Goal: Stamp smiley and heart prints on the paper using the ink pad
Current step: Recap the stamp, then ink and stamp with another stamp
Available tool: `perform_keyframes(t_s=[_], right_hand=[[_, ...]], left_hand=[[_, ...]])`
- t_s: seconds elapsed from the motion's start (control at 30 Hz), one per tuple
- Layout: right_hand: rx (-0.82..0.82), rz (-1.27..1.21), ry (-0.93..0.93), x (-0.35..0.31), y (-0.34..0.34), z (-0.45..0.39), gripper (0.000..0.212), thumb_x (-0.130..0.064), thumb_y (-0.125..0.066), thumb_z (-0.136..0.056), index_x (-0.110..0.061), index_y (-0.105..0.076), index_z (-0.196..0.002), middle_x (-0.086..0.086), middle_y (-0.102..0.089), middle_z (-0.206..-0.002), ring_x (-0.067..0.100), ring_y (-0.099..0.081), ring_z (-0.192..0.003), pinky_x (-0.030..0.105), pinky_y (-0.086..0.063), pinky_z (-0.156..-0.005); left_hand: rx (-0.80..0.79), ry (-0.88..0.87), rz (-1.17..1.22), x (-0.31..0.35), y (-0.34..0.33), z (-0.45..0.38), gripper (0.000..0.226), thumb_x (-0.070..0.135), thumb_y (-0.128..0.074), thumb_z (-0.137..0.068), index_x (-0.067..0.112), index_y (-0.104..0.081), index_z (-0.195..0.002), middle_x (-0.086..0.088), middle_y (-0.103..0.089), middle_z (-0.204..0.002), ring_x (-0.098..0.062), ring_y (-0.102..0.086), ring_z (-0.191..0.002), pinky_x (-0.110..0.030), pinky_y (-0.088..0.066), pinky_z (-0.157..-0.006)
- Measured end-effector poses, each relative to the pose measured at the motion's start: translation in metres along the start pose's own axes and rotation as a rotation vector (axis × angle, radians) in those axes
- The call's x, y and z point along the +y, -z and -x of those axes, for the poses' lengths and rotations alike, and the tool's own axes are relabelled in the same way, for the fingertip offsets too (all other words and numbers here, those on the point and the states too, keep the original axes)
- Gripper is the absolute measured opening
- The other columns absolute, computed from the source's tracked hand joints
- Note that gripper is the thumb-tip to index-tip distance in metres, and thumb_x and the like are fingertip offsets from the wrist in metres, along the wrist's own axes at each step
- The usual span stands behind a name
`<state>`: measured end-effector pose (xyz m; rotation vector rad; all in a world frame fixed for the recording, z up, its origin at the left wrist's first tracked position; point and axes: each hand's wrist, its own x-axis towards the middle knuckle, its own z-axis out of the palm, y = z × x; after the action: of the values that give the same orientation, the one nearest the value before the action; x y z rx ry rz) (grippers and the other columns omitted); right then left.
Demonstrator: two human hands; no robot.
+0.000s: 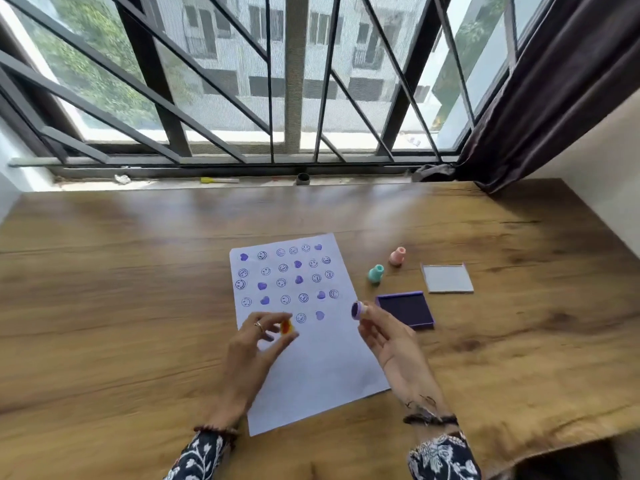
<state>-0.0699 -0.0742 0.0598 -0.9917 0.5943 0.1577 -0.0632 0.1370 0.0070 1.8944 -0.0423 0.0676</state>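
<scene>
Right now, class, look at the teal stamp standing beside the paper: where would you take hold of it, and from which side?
Grip the teal stamp around its narrow upper neck, coming down from above with fingertips. It stands upright on the table, its wider base down, with open space around it; the pink stamp stands apart behind.

Yellow stamp (286, 327): being largely covered by the left hand's fingers (258, 332); its face is blurred.
Paper (304, 341): its near left corner is being hidden beneath the left wrist.
Purple stamp (358, 310): design too small to be read.
Forearms: being cut off by the bottom edge, nearer than the paper.
Window ledge items beyond the paper: too blurred to be identified.
</scene>
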Motion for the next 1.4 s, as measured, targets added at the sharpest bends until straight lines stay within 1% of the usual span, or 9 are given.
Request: perform_keyframes(t_s=[0.13, 0.3, 0.53, 0.87, 0.97, 1.07, 1.17, 1.3, 1.4], right_hand=[[-0.086, 0.203, 0.091, -0.003, 0.003, 0.015, 0.025, -0.017, -0.073, -0.077, -0.010, -0.070, -0.100, 0.008, -0.075, -0.092, 0.015, -0.068, -0.087, 0.017, -0.054, -0.075], [-0.115, 0.440, 0.231, -0.016, 0.000, 0.027, 0.019, -0.017, -0.074, -0.074, -0.018, -0.073, -0.093, 0.008, -0.075, -0.094, 0.012, -0.068, -0.090, 0.019, -0.051, -0.074], [-0.133, 0.578, 0.308, -0.028, 0.006, 0.027, 0.021, -0.005, -0.073, -0.073, -0.018, -0.073, -0.090, 0.006, -0.076, -0.090, 0.016, -0.069, -0.091, 0.024, -0.054, -0.081], [-0.133, 0.610, 0.334, -0.042, 0.013, 0.020, 0.024, -0.003, -0.074, -0.071, -0.012, -0.075, -0.093, 0.005, -0.077, -0.088, 0.012, -0.071, -0.084, 0.018, -0.055, -0.074], [-0.113, 0.509, 0.293, -0.040, 0.016, 0.015, 0.015, -0.009, -0.071, -0.076, -0.008, -0.075, -0.090, 0.009, -0.077, -0.082, 0.016, -0.072, -0.074, 0.017, -0.055, -0.064], [-0.074, 0.463, 0.215, -0.034, 0.020, 0.005, 0.018, -0.024, -0.065, -0.081, -0.011, -0.076, -0.077, 0.006, -0.075, -0.068, 0.012, -0.067, -0.060, 0.017, -0.054, -0.056], [-0.067, 0.480, 0.173, -0.035, 0.021, -0.007, 0.026, -0.038, -0.063, -0.076, -0.016, -0.076, -0.070, 0.001, -0.073, -0.062, 0.008, -0.065, -0.056, 0.017, -0.052, -0.053], [0.094, 0.770, 0.376, -0.048, 0.025, -0.032, 0.011, -0.040, -0.064, -0.080, -0.033, -0.072, -0.082, -0.008, -0.074, -0.073, 0.007, -0.067, -0.069, 0.027, -0.054, -0.065], [0.260, 1.063, 0.606, -0.062, 0.024, -0.055, 0.010, -0.034, -0.062, -0.085, -0.030, -0.067, -0.093, -0.005, -0.067, -0.085, 0.011, -0.063, -0.079, 0.029, -0.051, -0.069]], left_hand=[[-0.026, 0.338, 0.551, 0.031, -0.038, 0.001, 0.035, 0.037, -0.074, -0.060, 0.022, -0.073, -0.092, 0.009, -0.075, -0.086, -0.005, -0.064, -0.082, -0.014, -0.051, -0.069], [-0.133, 0.358, 0.707, 0.049, -0.056, -0.001, 0.029, 0.025, -0.071, -0.063, 0.010, -0.073, -0.087, 0.005, -0.073, -0.075, -0.010, -0.063, -0.078, -0.016, -0.052, -0.068], [-0.189, 0.340, 0.670, 0.060, -0.066, -0.006, 0.021, 0.026, -0.067, -0.066, 0.012, -0.073, -0.079, 0.002, -0.069, -0.062, -0.007, -0.060, -0.061, -0.016, -0.052, -0.061], [-0.286, 0.213, 0.547, 0.068, -0.065, -0.021, 0.019, 0.016, -0.076, -0.063, 0.010, -0.073, -0.080, 0.000, -0.075, -0.075, -0.010, -0.065, -0.072, -0.014, -0.050, -0.066], [-0.291, 0.156, 0.502, 0.069, -0.068, -0.027, 0.020, -0.003, -0.074, -0.066, 0.014, -0.073, -0.077, 0.001, -0.076, -0.078, -0.009, -0.069, -0.076, -0.013, -0.051, -0.066], [-0.293, 0.005, 0.347, 0.070, -0.074, -0.035, 0.031, -0.002, -0.081, -0.058, 0.023, -0.066, -0.067, 0.001, -0.072, -0.073, -0.007, -0.066, -0.069, -0.015, -0.051, -0.066], [-0.292, -0.175, 0.155, 0.069, -0.085, -0.041, 0.036, 0.004, -0.083, -0.059, 0.025, -0.056, -0.073, 0.004, -0.066, -0.077, 0.000, -0.061, -0.071, -0.013, -0.049, -0.070], [-0.287, -0.309, 0.010, 0.062, -0.098, -0.065, 0.031, 0.003, -0.076, -0.070, 0.015, -0.063, -0.095, 0.003, -0.065, -0.093, 0.001, -0.058, -0.088, -0.010, -0.044, -0.081], [-0.203, -0.315, -0.151, 0.054, -0.105, -0.094, 0.026, 0.007, -0.070, -0.079, 0.015, -0.063, -0.103, 0.001, -0.066, -0.101, -0.008, -0.056, -0.094, -0.011, -0.039, -0.080]])
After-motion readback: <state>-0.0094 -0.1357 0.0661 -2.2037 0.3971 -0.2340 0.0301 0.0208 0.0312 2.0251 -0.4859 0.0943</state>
